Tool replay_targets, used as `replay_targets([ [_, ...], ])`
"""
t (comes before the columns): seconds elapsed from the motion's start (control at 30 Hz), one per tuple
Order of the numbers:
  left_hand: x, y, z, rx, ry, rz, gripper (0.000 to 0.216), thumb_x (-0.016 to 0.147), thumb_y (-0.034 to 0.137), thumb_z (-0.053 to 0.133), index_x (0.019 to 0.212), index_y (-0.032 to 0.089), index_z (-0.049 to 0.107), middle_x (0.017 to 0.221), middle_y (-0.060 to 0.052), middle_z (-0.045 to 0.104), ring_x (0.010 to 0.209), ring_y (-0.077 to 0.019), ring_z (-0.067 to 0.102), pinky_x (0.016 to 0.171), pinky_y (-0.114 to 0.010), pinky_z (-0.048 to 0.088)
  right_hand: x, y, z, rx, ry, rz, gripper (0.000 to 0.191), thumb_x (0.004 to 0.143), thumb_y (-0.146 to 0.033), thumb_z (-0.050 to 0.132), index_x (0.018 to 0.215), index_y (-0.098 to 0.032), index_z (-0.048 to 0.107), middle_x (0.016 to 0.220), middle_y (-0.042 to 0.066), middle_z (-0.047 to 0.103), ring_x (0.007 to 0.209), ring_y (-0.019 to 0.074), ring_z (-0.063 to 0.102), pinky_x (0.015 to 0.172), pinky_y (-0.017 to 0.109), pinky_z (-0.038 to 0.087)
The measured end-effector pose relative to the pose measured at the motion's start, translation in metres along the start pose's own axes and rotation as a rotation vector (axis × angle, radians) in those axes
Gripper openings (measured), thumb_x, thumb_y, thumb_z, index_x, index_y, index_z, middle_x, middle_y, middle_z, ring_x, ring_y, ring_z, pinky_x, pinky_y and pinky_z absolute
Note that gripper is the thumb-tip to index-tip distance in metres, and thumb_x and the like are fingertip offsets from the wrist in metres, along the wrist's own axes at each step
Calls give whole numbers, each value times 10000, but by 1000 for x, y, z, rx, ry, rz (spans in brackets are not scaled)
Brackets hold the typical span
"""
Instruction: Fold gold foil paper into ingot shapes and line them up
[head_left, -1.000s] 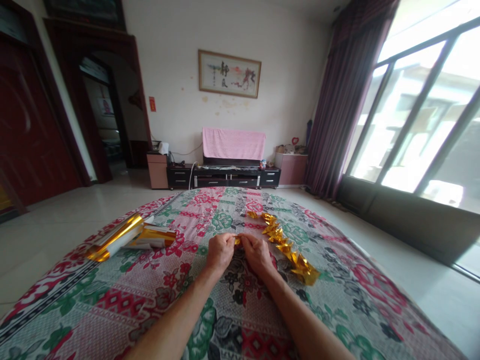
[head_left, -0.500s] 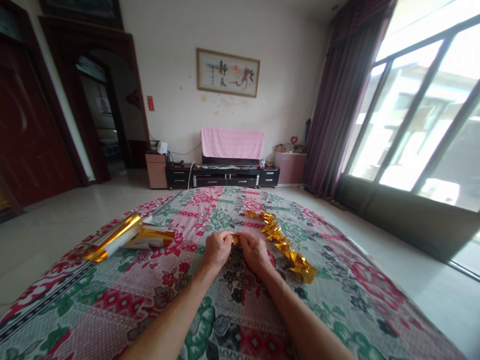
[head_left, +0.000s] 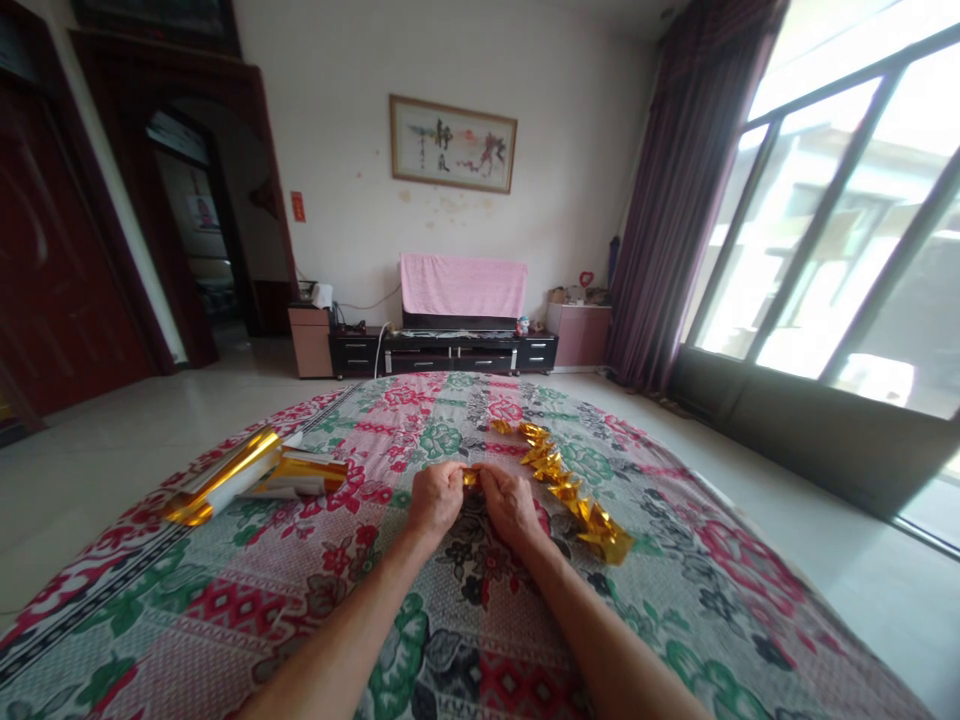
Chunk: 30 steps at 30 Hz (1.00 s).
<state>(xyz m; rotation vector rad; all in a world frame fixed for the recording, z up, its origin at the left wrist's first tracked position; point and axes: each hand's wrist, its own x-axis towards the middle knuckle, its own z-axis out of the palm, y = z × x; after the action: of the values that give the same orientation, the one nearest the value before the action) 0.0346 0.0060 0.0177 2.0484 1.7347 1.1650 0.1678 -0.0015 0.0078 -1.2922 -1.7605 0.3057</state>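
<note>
Between my two hands is a small piece of gold foil paper [head_left: 471,479], mostly covered by my fingers. My left hand [head_left: 438,497] is closed on its left end, thumb on top. On the other end my right hand [head_left: 508,500] is closed the same way, the two sets of fingertips almost meeting. Just right of my right hand runs a row of folded gold foil pieces [head_left: 571,492], nested into one another and slanting away from me. Their exact folded shape is too small to make out.
A floral cloth [head_left: 300,600] covers the round-edged surface under my hands. Gold and white foil sheets [head_left: 225,478], partly rolled, lie at the left. Beyond the far edge stand a low black cabinet [head_left: 424,362] and a screen under a pink cloth [head_left: 463,285].
Both hands keep their grip on the gold foil and have hardly moved. The whole view has shifted very slightly.
</note>
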Motion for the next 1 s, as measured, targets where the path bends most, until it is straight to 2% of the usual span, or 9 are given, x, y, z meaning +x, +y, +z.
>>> replay_targets([
  [0.1, -2, 4, -2, 31, 0, -9, 308, 802, 185, 411, 926, 168, 692, 891, -90, 707, 842, -187, 651, 766, -245, 463, -1, -1, 0, -14, 9, 7, 334, 865, -276, 368, 973, -238, 681, 710, 3, 691, 662, 148, 626, 611, 193, 419],
  [0.23, -1, 2, -1, 6, 19, -10, 316, 812, 178, 395, 927, 172, 689, 903, -79, 706, 838, -178, 650, 758, -238, 465, -1, -2, 0, 7, -44, -28, 327, 862, -267, 373, 984, -244, 677, 760, 6, 697, 711, 149, 632, 643, 193, 423],
  [0.4, -1, 2, 1, 33, -1, 7, 309, 808, 181, 408, 934, 170, 690, 902, -81, 706, 848, -183, 648, 760, -232, 458, 0, 0, 1, 9, -4, -4, 339, 870, -271, 358, 984, -234, 675, 719, 0, 687, 673, 141, 621, 632, 197, 413],
  [0.6, -2, 3, -1, 60, 8, -9, 320, 819, 172, 389, 935, 177, 687, 884, -70, 709, 843, -179, 647, 751, -237, 459, -1, 1, 1, -16, -41, -3, 332, 864, -279, 365, 965, -233, 678, 774, 7, 699, 710, 155, 625, 640, 208, 410],
  [0.8, -2, 2, 0, 35, -16, 6, 298, 810, 173, 415, 935, 186, 686, 904, -69, 706, 862, -167, 646, 773, -228, 454, -1, 2, 1, 7, -27, 11, 326, 860, -282, 369, 937, -228, 681, 748, 9, 695, 702, 162, 630, 632, 219, 413],
  [1.0, -1, 2, 0, 25, 22, -14, 309, 813, 176, 405, 934, 174, 689, 895, -75, 707, 843, -171, 651, 762, -230, 464, 0, 2, 2, 34, -17, 5, 323, 856, -281, 376, 955, -219, 677, 745, 14, 695, 682, 157, 626, 637, 221, 418],
])
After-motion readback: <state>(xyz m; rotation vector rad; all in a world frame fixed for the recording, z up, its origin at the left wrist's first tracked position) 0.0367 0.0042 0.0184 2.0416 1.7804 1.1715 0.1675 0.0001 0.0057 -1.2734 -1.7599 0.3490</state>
